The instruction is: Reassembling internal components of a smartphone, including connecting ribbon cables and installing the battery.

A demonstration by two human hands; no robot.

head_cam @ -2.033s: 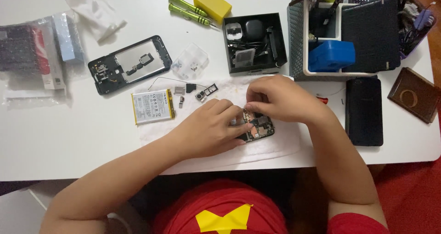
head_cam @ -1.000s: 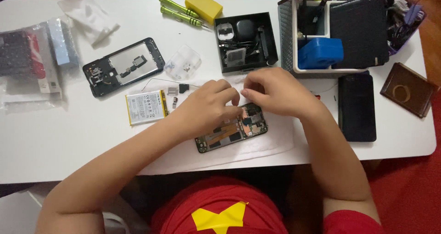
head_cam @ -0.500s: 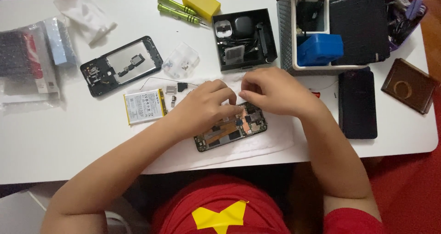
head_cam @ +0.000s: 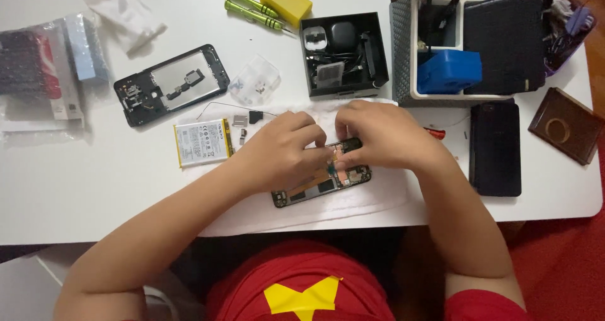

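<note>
Head view: white table is seen from above, red floor at the lower right, wooden floor along the top edge. A white cloth mat is spread at the near edge of the table. A grey mesh organizer with a blue block and dark items is placed at the top right, a black open box of small parts just left of it. A black phone is laid flat right of the mat, a brown square case beyond it. A black phone back frame is laid at the upper left, a white battery below it, clear plastic bags at the far left. Green screwdrivers and a yellow block are seen at the top edge. An opened phone body, circuit side up and tilted, is laid on the mat at the centre. It is touched by left hand and right hand, fingertips brought together over its upper end; whether anything is pinched cannot be told. Small metal parts are scattered beside the battery
</note>
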